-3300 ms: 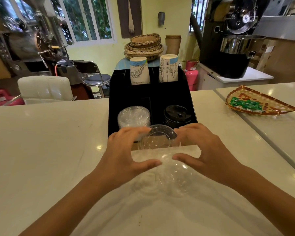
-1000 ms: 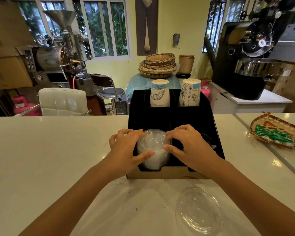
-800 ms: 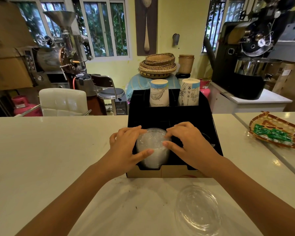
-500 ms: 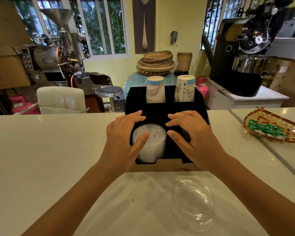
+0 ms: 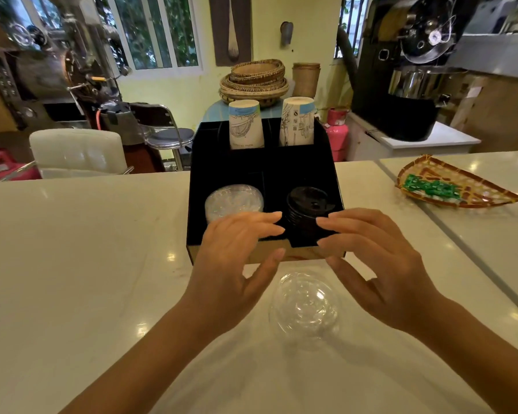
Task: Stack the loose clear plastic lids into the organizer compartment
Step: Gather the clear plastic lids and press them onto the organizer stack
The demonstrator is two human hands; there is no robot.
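Between our hands: the loose domed lid lies on the counter, left hand to its left, right hand to its right, neither touching it.
Just beyond our fingertips: the organizer stands on the counter.
Beyond our left hand: the stack of clear lids in the near left compartment.
Beyond our right hand: the stack of sip lids in the near right compartment.
Farther back: two stacks of paper cups, side by side in the rear compartments.
Far right of our right hand: a woven tray on the counter.
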